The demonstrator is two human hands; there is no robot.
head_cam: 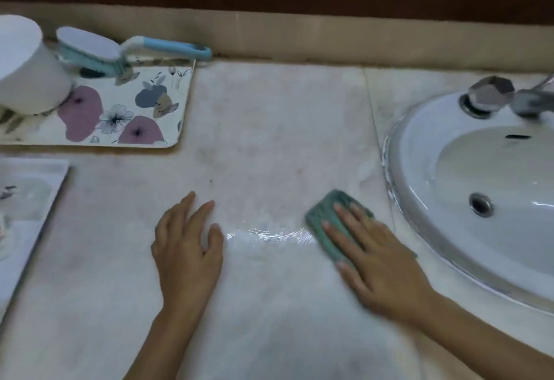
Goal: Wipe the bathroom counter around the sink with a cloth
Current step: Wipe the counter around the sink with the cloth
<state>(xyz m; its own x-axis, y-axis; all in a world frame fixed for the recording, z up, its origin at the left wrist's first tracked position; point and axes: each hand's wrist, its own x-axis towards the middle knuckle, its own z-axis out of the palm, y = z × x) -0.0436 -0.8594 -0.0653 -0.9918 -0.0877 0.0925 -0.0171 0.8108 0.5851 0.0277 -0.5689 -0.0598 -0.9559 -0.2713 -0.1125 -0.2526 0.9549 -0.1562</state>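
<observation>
A folded green cloth lies flat on the pale marble counter, just left of the white oval sink. My right hand presses down on the cloth with its fingers spread over it. A wet shiny streak runs on the counter from the cloth toward my left hand. That hand rests flat on the counter with its fingers apart and holds nothing.
A flowered tray at the back left carries a white cup and a blue-and-white scrub brush. Another tray sits at the left edge. A chrome tap knob stands on the sink's rim. A beige backsplash borders the counter.
</observation>
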